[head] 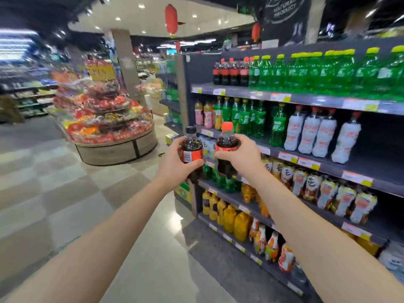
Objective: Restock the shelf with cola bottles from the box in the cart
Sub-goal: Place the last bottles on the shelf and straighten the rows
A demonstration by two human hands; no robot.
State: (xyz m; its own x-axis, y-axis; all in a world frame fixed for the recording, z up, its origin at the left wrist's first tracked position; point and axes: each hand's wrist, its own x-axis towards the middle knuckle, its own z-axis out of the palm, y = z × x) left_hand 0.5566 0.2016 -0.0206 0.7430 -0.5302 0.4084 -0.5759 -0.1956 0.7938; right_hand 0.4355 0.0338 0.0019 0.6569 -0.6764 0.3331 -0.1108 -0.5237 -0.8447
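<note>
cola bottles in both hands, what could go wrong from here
1. The left hand grips a black-capped bottle and the right hand a red-capped bottle; with both hands full, neither is free to steady a wobbling neighbour.
2. The cola row on the top shelf stands hard against the green bottles; pushing in there might tip one.
3. That row seems to show red caps only, so the black-capped one may be misplaced there.

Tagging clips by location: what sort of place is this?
A supermarket drinks aisle: shelves packed with bottled drinks, price tags along their edges, and a tiered snack display on the open floor.
</note>
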